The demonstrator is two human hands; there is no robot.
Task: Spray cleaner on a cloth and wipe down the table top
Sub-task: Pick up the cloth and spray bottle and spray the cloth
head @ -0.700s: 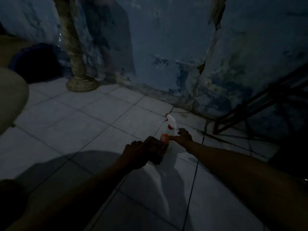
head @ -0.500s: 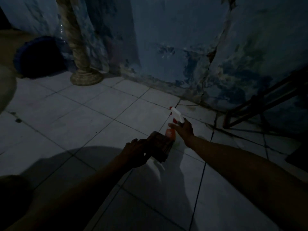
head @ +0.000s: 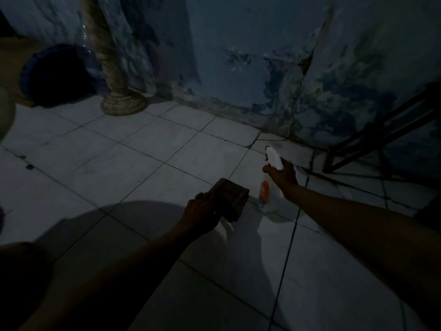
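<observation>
A clear spray bottle [head: 266,192] with a white trigger head and an orange label stands upright on the pale tiled floor [head: 143,163]. My right hand [head: 282,175] grips it round the neck, just under the white head. Just left of the bottle lies a dark folded cloth [head: 232,197], and my left hand [head: 202,211] rests on its near left side with fingers over its edge. The room is very dim, so fine detail of the fingers is hard to make out.
A twisted stone column [head: 117,87] stands at the back left beside a dark blue round object [head: 57,75]. A peeling blue wall [head: 262,68] runs behind. Dark wooden furniture legs [head: 381,130] stand at the right.
My right hand has closed round the bottle's neck and set the bottle upright. The left hand stays on the cloth. The view has shifted left and down.
</observation>
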